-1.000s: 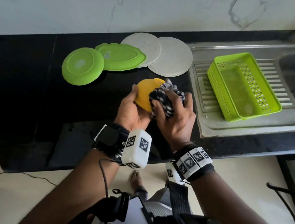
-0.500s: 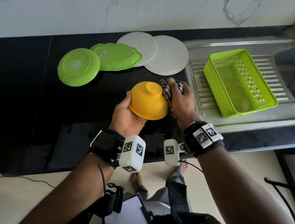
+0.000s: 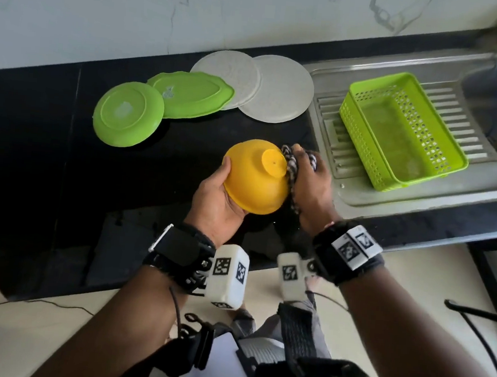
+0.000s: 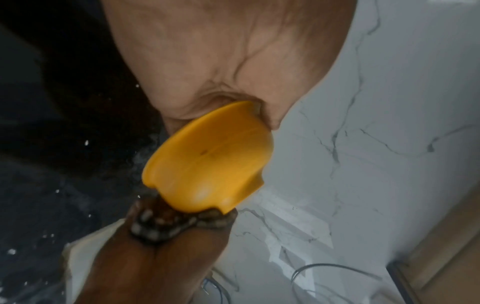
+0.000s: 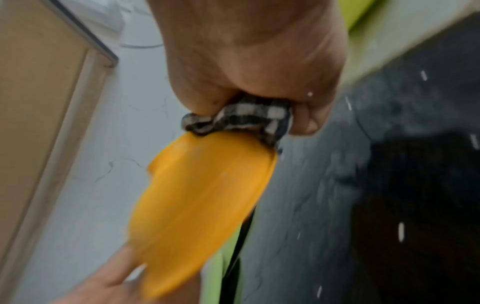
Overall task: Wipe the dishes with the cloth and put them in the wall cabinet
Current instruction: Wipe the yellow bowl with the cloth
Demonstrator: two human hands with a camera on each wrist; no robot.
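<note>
The person is standing at the black counter (image 3: pixel 51 149), holding a yellow bowl (image 3: pixel 253 182) upside down in the air just above it. The left hand (image 3: pixel 215 197) is cupping the bowl from underneath at the rim, its thumb lying up along the bowl's outer wall and the fingers curling under the edge. The right hand (image 3: pixel 311 184) is bunching a black-and-white checked cloth (image 3: pixel 290 169) in closed fingers and pressing it against the side of the bowl next to its raised foot. In the right wrist view the cloth (image 5: pixel 241 117) is sitting wedged between the curled fingers and the bowl's (image 5: pixel 205 205) wall.

Beyond the bowl, toward the marble wall, four more dishes are lying face down on the counter in an overlapping row: a round green plate (image 3: pixel 128 113), a scalloped green plate (image 3: pixel 190 94), and two pale grey plates (image 3: pixel 229 71) (image 3: pixel 279 89). To the bowl's right, a green perforated basket (image 3: pixel 400 129) is resting on the ribbed steel drainboard (image 3: pixel 343 178) of the sink.
</note>
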